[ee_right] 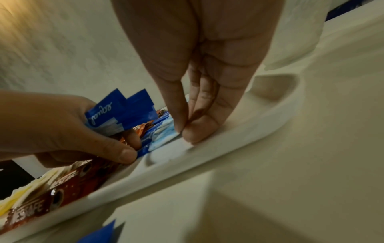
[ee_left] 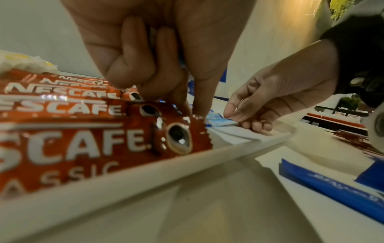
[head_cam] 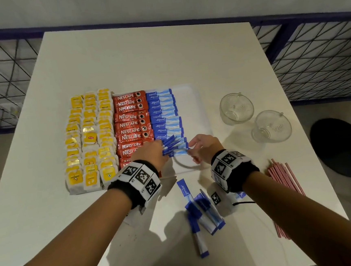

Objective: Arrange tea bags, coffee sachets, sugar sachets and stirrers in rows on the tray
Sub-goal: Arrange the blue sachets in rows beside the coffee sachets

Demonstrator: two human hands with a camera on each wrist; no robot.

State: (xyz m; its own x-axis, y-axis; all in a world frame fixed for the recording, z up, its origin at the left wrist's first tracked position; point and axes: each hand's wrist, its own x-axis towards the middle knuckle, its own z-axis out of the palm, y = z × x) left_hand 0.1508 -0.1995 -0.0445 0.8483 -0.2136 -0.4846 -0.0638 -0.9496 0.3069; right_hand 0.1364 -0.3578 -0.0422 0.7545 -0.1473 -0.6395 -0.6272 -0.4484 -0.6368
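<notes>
A: While your left hand (head_cam: pixel 151 153) grips a small fan of blue sugar sachets (head_cam: pixel 170 144), fingers curled round them, where is the right?

B: Your right hand (head_cam: pixel 203 146) is at the near end of the sugar row (head_cam: pixel 164 114) on the white tray (head_cam: pixel 191 101). Thumb and fingertips (ee_right: pixel 193 131) press together on the pale end of the nearest laid sachet (ee_right: pixel 164 133), pinching it just beside the tray's rim.

A: And the other rows?

B: Yellow tea bags (head_cam: pixel 89 138) fill three columns at the left. The red coffee sachets (head_cam: pixel 131 124) run beside them, touching the sugar row. The tray's right strip is bare.

A: What lies on the desk (head_cam: pixel 142 57) itself?

B: A loose heap of sugar sachets (head_cam: pixel 200 213) sits near you, between your forearms. The red-and-white stirrers (head_cam: pixel 285 189) lie in a bundle at your right, off the tray. Two glass cups (head_cam: pixel 254 117) stand beyond them, right of the tray.
</notes>
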